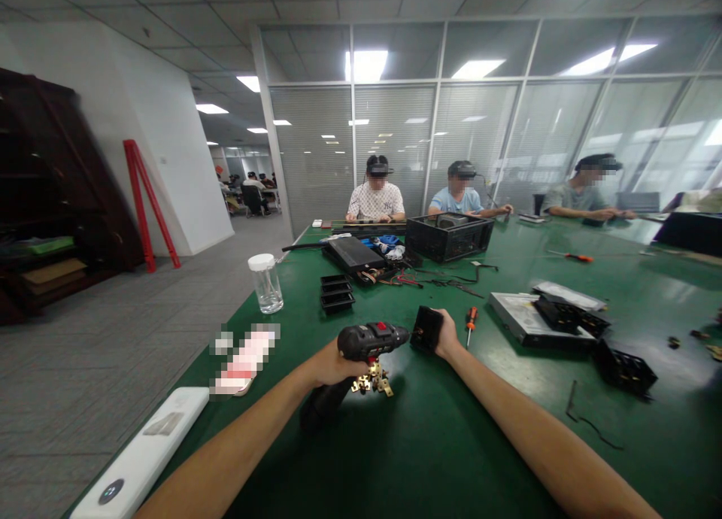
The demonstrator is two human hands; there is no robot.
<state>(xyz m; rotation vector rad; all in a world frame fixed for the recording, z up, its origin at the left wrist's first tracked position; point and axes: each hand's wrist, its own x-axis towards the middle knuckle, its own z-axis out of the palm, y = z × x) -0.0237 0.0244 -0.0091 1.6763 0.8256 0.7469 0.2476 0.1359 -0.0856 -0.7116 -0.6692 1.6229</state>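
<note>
My left hand (pixel 332 365) is wrapped round the grip of a black cordless drill (pixel 366 341) with a red switch on top. The drill lies level, its nose pointing right. My right hand (pixel 447 335) grips a small black box-shaped plastic part (pixel 427 328) and holds it up in front of the drill bit. Whether the bit touches the part I cannot tell. Below the drill, a small pile of brass-coloured metal pieces (pixel 382 383) lies on the green table (pixel 440 444). An orange-handled screwdriver (pixel 471 320) rests just right of my right hand.
Black trays (pixel 337 293), a clear jar (pixel 267 284), a phone (pixel 245 361) and a long white device (pixel 150 447) are on the left. Behind lie cables and a black metal case (pixel 448 237). A silver drive-like box (pixel 535 320) is at right. Several people sit opposite.
</note>
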